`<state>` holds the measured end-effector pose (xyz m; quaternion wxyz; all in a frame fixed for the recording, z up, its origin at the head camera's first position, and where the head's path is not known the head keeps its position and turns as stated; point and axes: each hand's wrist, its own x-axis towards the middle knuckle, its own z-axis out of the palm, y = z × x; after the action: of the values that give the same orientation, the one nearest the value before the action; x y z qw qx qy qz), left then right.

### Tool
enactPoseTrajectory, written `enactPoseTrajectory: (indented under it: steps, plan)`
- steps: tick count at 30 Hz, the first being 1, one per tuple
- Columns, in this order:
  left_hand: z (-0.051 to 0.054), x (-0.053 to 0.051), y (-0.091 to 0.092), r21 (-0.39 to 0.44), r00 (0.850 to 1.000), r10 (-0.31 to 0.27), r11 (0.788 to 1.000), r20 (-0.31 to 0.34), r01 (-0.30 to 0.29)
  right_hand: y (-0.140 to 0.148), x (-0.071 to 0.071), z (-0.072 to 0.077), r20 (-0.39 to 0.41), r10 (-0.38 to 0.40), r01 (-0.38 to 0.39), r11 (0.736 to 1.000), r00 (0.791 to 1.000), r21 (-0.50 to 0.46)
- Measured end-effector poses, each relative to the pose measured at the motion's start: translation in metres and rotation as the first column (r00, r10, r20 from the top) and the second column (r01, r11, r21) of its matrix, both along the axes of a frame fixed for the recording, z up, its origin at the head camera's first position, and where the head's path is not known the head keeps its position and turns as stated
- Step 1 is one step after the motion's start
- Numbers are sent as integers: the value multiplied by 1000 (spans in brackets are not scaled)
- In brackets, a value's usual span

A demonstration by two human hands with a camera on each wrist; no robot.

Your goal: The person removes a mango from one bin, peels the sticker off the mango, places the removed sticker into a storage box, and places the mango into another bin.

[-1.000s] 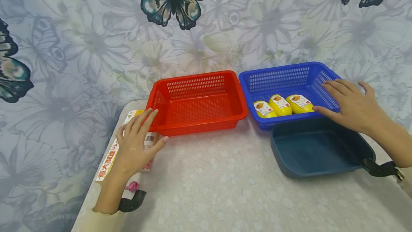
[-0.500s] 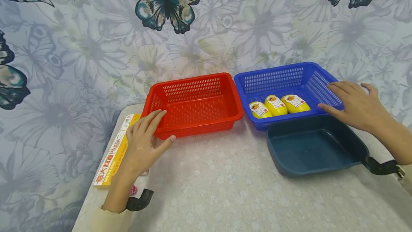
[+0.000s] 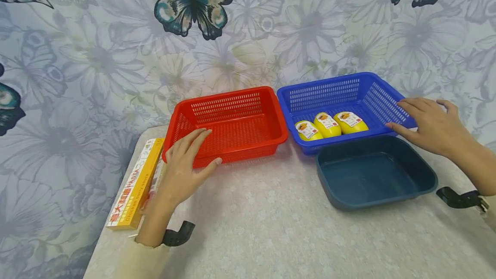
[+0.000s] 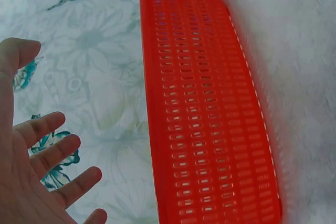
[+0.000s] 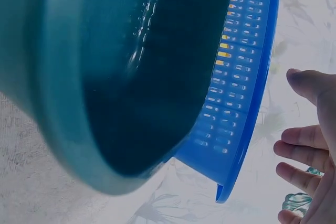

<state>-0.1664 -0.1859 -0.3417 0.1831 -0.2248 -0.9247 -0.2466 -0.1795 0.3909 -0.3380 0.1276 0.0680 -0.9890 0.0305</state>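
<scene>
Red basket [image 3: 228, 94] sits on the tabletop [image 3: 271, 227]; left grip [image 3: 184, 167] is now further over its near-left corner, relaxed and empty, so nothing's grabbed yet. Way more of the pasta box [image 3: 135, 184] left of the basket shows than a second ago. Right grip [image 3: 435, 124] is loose too, near the blue basket [image 3: 325, 83] just right of the red one.

Head view: forward and down, from above.
Closer wrist views share the blue basket [image 5: 237, 95]: left's twelve o'clock, right's three.

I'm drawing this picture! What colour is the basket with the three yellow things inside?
That basket is blue; it shows best in the head view.
</scene>
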Motion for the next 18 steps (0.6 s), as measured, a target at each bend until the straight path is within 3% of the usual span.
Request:
enactPoseTrajectory:
  steps: [18]
  plan:
    - [3, -12, 28, 59, 997, -74, 996, 24, 72, 13, 2, -7, 7, -29, 29, 1000, 1000, -7]
